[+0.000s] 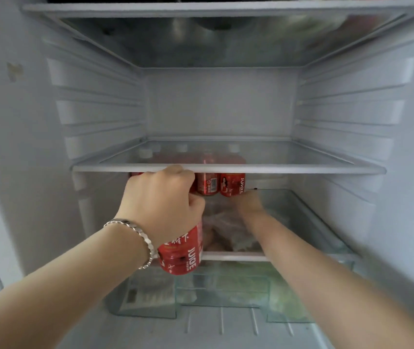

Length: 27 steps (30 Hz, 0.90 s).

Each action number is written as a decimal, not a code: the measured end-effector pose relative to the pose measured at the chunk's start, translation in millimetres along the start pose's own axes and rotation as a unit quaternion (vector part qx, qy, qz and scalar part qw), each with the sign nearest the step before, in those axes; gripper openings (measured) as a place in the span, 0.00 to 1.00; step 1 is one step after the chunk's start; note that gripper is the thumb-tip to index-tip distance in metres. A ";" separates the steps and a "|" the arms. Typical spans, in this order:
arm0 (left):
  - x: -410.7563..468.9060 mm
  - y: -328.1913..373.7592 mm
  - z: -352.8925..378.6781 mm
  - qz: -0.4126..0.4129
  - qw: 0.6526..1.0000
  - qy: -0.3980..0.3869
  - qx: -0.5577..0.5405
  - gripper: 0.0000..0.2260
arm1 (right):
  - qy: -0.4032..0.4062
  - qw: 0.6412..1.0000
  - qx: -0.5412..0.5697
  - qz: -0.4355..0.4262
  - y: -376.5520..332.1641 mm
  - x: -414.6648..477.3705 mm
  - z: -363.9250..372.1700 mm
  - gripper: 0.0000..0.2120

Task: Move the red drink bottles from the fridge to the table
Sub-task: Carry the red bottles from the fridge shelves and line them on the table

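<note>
Inside the open fridge, my left hand (160,197) is shut around the top of a red juice bottle (183,253), which hangs at the front edge of the lower glass shelf (306,222). Several more red juice bottles (232,184) stand at the back of that shelf, their white caps showing through the glass shelf above (276,169). My right hand (248,202) is stretched deep in, blurred, with its fingers at the base of the rightmost bottle. Its grip is too blurred to read.
A clear plastic bag of food (226,230) lies on the lower shelf between my arms. Below is a see-through crisper drawer (226,288) with greens and a packet. The ribbed fridge walls close in left and right.
</note>
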<state>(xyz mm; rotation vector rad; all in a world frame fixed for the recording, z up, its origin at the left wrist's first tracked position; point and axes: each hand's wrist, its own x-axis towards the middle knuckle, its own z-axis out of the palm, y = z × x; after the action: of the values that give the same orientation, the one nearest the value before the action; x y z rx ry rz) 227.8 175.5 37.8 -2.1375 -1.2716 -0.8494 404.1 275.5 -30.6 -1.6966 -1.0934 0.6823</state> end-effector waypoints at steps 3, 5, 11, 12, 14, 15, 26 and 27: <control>3.3 -3.1 0.2 0.023 1.000 0.013 -0.004 0.11 | -0.004 0.996 -0.088 0.009 -4.3 36.3 7.1 0.26; 2.5 -3.0 1.3 0.028 0.999 0.018 -0.011 0.11 | 0.012 0.998 -0.062 0.019 -6.0 52.3 11.2 0.41; 0.6 -8.1 5.6 0.014 0.999 0.043 -0.014 0.12 | 0.102 0.994 -0.029 0.014 -3.1 72.5 28.0 0.37; 0.6 -8.6 4.7 0.010 0.999 0.045 -0.011 0.13 | 0.118 0.992 -0.042 0.010 -4.3 69.4 27.5 0.36; 0.1 -8.2 6.0 0.007 0.999 0.042 -0.011 0.14 | 0.136 0.989 -0.065 0.002 -0.9 63.2 24.8 0.38; -0.5 -8.0 5.5 0.003 0.999 0.038 -0.020 0.14 | 0.137 0.987 -0.084 0.003 1.1 60.1 23.6 0.40; -2.0 -10.7 3.7 0.021 0.999 0.012 -0.044 0.11 | 0.082 0.994 0.063 -0.018 -1.2 68.9 23.6 0.34; -2.4 -11.1 3.8 0.022 0.998 0.011 -0.051 0.11 | 0.096 0.992 0.078 -0.024 0.3 63.3 25.7 0.33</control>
<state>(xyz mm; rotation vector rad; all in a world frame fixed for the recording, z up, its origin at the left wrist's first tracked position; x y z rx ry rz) 217.9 181.5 34.7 -2.2203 -1.1902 -0.9354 410.8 343.1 -37.7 -1.5614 -0.9190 0.5482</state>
